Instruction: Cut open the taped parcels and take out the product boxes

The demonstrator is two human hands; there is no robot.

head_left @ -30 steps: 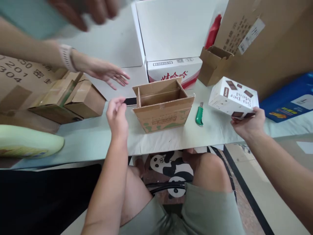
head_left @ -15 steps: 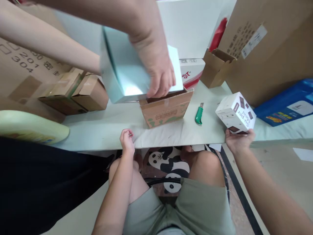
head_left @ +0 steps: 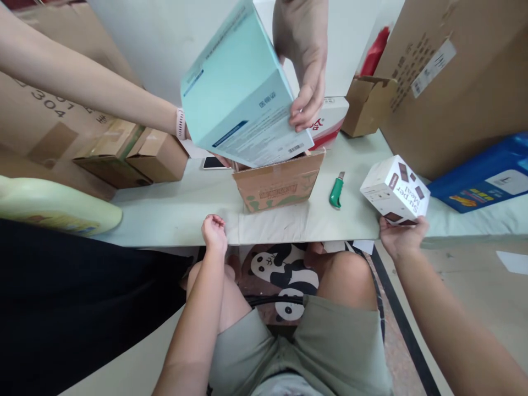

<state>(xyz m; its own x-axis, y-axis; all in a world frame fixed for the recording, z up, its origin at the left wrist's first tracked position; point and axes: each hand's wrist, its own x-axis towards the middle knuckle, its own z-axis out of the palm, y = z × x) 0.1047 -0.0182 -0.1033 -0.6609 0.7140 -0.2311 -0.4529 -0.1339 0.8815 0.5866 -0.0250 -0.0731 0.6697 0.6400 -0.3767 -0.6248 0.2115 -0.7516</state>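
Observation:
My right hand [head_left: 403,237] grips the lower edge of a small white box [head_left: 396,190] printed "Super Meal", tilted at the table's front edge. My left hand [head_left: 214,231] rests on the front edge with its fingers curled in, and I see nothing in them. Beyond it stands an open brown cardboard box [head_left: 280,184]. Another person's hand [head_left: 307,82] holds a large pale-blue box [head_left: 243,99] tilted over that carton's opening. That person's other hand is mostly hidden behind the pale-blue box. A green utility knife [head_left: 336,191] lies between the carton and the white box.
Brown boxes [head_left: 157,157] and a pale-yellow bottle [head_left: 61,206] are on the left. A phone [head_left: 214,163] lies behind the carton's left side. Farther back are a red-and-white box [head_left: 332,121] and an open small carton [head_left: 367,107]. A blue container [head_left: 482,176] lies at right.
The other person's hand has turned the pale-blue box and shifted to the right, so its printed sides now show. The phone has come into sight. My hands have hardly moved.

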